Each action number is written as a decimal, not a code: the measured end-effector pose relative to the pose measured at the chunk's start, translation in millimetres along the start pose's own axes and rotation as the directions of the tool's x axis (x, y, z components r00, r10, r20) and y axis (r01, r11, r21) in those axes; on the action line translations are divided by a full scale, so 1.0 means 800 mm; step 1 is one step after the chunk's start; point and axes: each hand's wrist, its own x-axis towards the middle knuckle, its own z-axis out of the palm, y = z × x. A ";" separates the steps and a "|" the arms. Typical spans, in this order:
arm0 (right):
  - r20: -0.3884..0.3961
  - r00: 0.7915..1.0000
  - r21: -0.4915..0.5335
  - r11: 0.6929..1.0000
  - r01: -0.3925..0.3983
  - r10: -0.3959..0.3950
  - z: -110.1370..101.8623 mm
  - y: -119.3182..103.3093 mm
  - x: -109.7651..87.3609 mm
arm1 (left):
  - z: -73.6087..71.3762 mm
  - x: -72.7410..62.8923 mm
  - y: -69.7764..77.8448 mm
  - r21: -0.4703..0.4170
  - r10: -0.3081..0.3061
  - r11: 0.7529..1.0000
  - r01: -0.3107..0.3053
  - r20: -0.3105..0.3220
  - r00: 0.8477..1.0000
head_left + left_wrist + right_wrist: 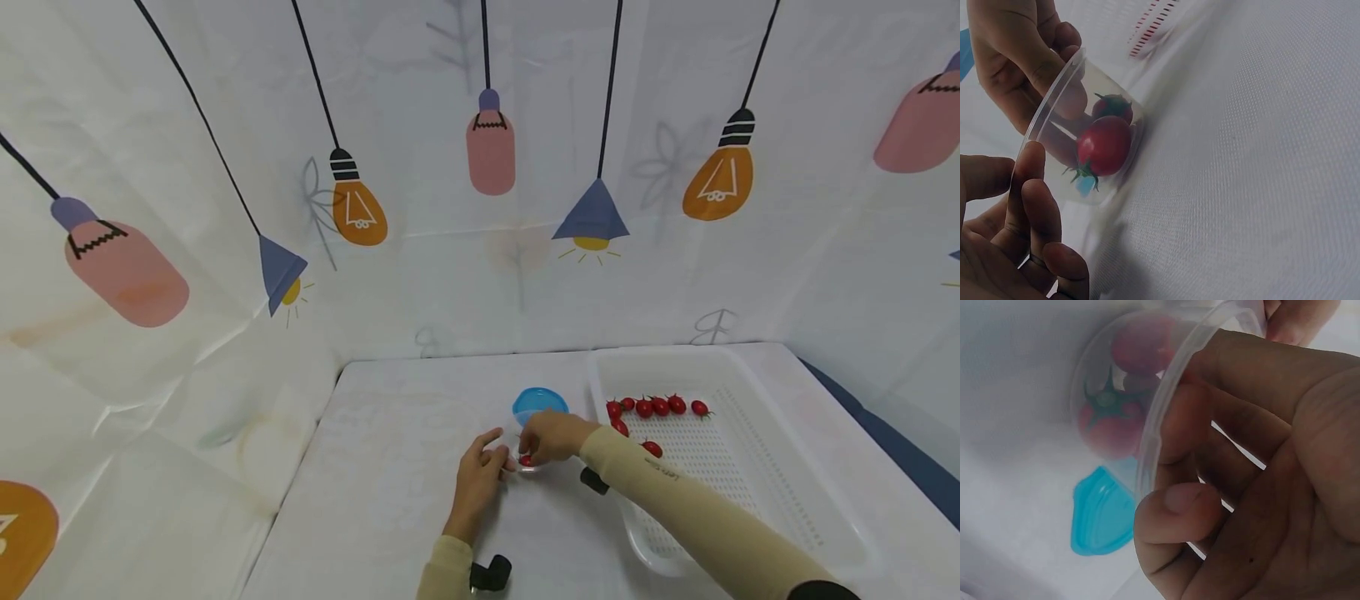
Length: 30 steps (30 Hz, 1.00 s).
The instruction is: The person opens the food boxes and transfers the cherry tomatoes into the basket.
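Observation:
Between my hands a small clear plastic cup [1129, 81] stands on the white cloth. Two cherry tomatoes [1105, 147] with green stems lie in its bottom. My left hand [477, 479] pinches the cup's rim between thumb and forefinger, its other fingers curled beside the wall. My right hand [551, 437] reaches over the rim from the other side, thumb and fingers inside the cup right by the tomatoes. In the right wrist view its fingertips overlap the cup wall; I cannot tell whether they grip a tomato. Just behind the cup lies a blue plastic lid [540, 401].
To the right, a white perforated tray [780, 450] holds several cherry tomatoes [660, 406], mostly lined along its far left corner. My right forearm [675, 492] crosses over the tray's near left side. A white printed sheet [450, 283] hangs behind the table.

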 end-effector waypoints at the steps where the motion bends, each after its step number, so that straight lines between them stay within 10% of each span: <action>1: 0.004 1.000 -0.003 1.000 0.008 -0.008 0.001 0.000 0.000 | 0.000 0.000 0.000 0.000 0.007 1.000 -0.007 0.001 1.000; 30: -0.016 1.000 0.033 0.999 0.003 -0.003 0.004 0.007 0.007 | 0.001 0.003 -0.002 -0.019 0.008 1.000 -0.008 -0.005 1.000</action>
